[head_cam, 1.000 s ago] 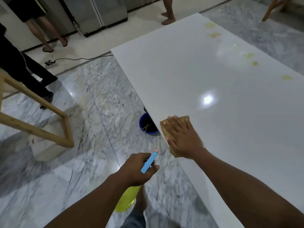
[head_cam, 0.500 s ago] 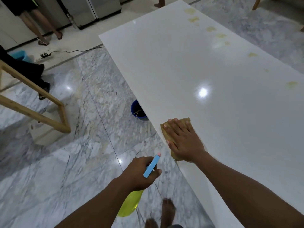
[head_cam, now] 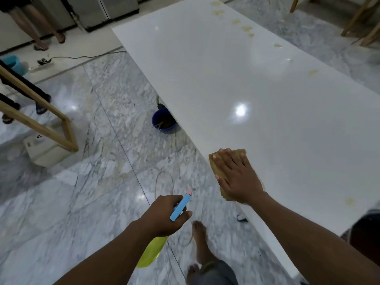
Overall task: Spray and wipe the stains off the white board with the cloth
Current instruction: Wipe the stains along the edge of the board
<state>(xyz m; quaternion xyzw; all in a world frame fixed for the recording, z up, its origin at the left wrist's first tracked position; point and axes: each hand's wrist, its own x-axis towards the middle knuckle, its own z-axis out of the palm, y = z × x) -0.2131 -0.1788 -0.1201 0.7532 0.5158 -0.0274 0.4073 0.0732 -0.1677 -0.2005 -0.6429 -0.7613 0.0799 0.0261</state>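
A wooden frame (head_cam: 41,124) stands on the marble floor (head_cam: 82,202) at left; a dark blue bucket (head_cam: 164,131) sits partly under the edge of the white board (head_cam: 267,99); the left grip (head_cam: 166,214) clasps a spray bottle (head_cam: 152,254), yellow-green with a light blue head, low over the floor; the right grip (head_cam: 238,177), fingers flat, presses a folded tan cloth (head_cam: 216,165) onto the glossy surface at its left edge; yellowish stains (head_cam: 312,73) trail along the board's right side.

No legible text, labels or nos. anywhere — nothing readable.
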